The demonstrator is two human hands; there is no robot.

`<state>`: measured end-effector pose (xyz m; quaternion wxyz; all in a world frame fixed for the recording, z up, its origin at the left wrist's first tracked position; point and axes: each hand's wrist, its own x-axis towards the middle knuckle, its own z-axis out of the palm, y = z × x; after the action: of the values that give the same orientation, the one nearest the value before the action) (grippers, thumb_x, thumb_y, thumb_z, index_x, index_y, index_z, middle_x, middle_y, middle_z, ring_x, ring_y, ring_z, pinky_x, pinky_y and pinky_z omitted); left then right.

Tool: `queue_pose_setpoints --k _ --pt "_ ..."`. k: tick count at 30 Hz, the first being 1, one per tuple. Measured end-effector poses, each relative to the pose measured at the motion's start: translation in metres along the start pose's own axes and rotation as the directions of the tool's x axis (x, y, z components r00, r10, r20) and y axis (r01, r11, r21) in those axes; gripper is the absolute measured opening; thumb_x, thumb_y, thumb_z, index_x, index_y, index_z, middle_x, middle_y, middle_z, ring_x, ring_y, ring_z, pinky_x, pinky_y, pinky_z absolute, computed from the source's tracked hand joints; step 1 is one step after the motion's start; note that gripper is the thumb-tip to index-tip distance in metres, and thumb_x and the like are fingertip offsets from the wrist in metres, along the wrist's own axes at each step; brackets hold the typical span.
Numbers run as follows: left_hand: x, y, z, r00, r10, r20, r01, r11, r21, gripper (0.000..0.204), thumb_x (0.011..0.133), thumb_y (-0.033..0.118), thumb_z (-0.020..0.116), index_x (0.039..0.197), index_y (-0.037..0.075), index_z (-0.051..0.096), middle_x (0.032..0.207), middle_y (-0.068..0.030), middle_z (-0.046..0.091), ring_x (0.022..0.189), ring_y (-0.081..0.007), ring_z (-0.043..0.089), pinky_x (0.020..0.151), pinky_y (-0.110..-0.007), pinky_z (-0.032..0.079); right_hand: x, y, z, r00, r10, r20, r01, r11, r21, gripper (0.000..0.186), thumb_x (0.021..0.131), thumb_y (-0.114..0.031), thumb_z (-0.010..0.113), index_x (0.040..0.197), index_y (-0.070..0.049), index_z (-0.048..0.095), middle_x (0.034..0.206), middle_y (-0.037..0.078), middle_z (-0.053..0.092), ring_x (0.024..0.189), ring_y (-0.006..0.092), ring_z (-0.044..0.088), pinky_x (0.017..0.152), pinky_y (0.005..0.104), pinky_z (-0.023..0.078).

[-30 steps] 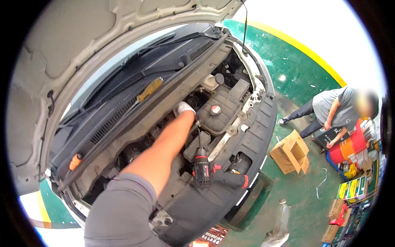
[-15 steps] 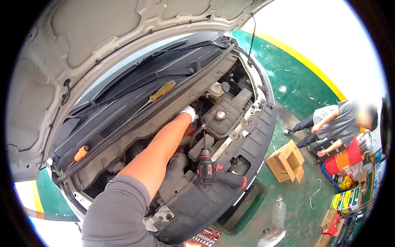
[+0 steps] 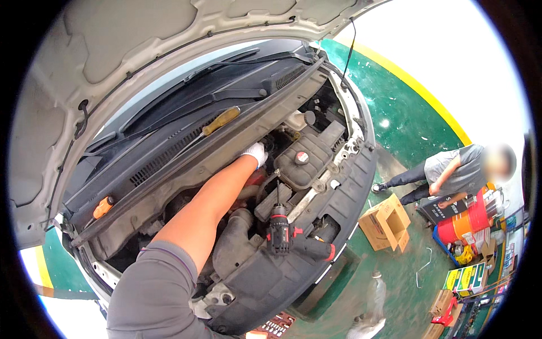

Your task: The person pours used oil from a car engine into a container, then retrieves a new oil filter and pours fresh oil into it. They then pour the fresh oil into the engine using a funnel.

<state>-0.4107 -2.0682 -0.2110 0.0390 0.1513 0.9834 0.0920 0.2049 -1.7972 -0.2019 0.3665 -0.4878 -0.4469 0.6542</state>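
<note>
My left hand (image 3: 254, 152), in a white glove, reaches deep into the open engine bay (image 3: 316, 169) of a grey car, at the back near the firewall. Its fingers are tucked down behind a black engine part, so I cannot tell whether they grip anything. My bare forearm stretches across the engine from my grey sleeve at the lower left. A black and red cordless drill (image 3: 280, 236) lies on the front panel just right of my arm. A black tank with a red-marked cap (image 3: 302, 157) sits right of the hand. My right hand is out of sight.
The raised hood (image 3: 141, 51) arches overhead. A yellow-handled screwdriver (image 3: 221, 121) and an orange-handled one (image 3: 103, 207) rest on the cowl. On the green floor to the right, another person (image 3: 457, 175) bends near a cardboard box (image 3: 385, 224) and a red drum (image 3: 467, 224).
My gloved hand stays at the same spot behind the engine. The view has shifted slightly, and the person on the right has bent further over.
</note>
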Motion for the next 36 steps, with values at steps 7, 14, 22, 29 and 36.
queue_pose_setpoints --k 7,14,22,29,36 --pt "-0.029 0.009 -0.018 0.974 -0.227 -0.017 0.169 0.772 -0.613 0.070 0.094 0.055 0.034 0.135 -0.001 0.045 0.141 -0.0271 0.039 0.133 -0.0395 0.035 0.111 -0.041 0.026 -0.002 -0.004 0.030 1.000 -0.022 -0.006 0.022 0.997 -0.076 0.047 0.090 -0.049 0.045 0.123 -0.014 0.045 0.114 0.006 0.052 0.094 0.0228 0.050 0.077 0.0395 0.041" --pt "-0.138 0.003 -0.028 0.946 -0.281 0.160 0.202 0.128 -0.971 0.053 0.096 0.044 0.041 0.129 0.004 0.051 0.104 -0.0128 0.063 0.078 -0.0235 0.061 0.066 -0.036 0.051 -0.009 -0.057 0.176 0.921 0.041 0.388 -0.126 0.972 0.197 0.049 0.090 -0.050 0.048 0.125 -0.016 0.050 0.120 0.001 0.055 0.097 0.0190 0.053 0.081 0.0340 0.038" --pt "-0.316 -0.027 -0.128 0.989 0.015 0.149 0.119 -0.685 -0.719 0.033 0.089 0.030 0.051 0.114 0.009 0.057 0.106 -0.0148 0.059 0.076 -0.0323 0.054 0.061 -0.043 0.044 0.005 -0.051 0.370 0.640 -0.111 0.760 0.098 0.993 0.062 0.055 0.092 -0.035 0.055 0.136 -0.008 0.036 0.124 0.010 0.050 0.101 0.0215 0.055 0.074 0.0365 0.050" --pt "-0.441 -0.065 -0.176 0.958 -0.271 0.094 -0.144 -0.739 -0.658 0.042 0.084 0.030 0.062 0.120 0.012 0.055 0.110 -0.0179 0.058 0.090 -0.0343 0.056 0.073 -0.045 0.050 -0.012 -0.049 0.481 0.462 -0.401 0.791 0.810 0.555 -0.191 0.058 0.082 -0.034 0.065 0.123 0.004 0.052 0.123 0.027 0.056 0.114 0.0372 0.054 0.097 0.0392 0.042" --pt "-0.518 -0.086 -0.182 0.863 -0.502 0.048 -0.374 -0.701 -0.607 0.040 0.090 0.033 0.060 0.125 0.017 0.052 0.118 -0.0182 0.056 0.091 -0.0332 0.058 0.073 -0.042 0.050 -0.066 -0.056 0.546 0.417 -0.278 0.865 0.901 0.255 -0.352 0.061 0.079 -0.043 0.064 0.123 -0.003 0.051 0.116 0.032 0.055 0.107 0.0435 0.055 0.093 0.0445 0.045"
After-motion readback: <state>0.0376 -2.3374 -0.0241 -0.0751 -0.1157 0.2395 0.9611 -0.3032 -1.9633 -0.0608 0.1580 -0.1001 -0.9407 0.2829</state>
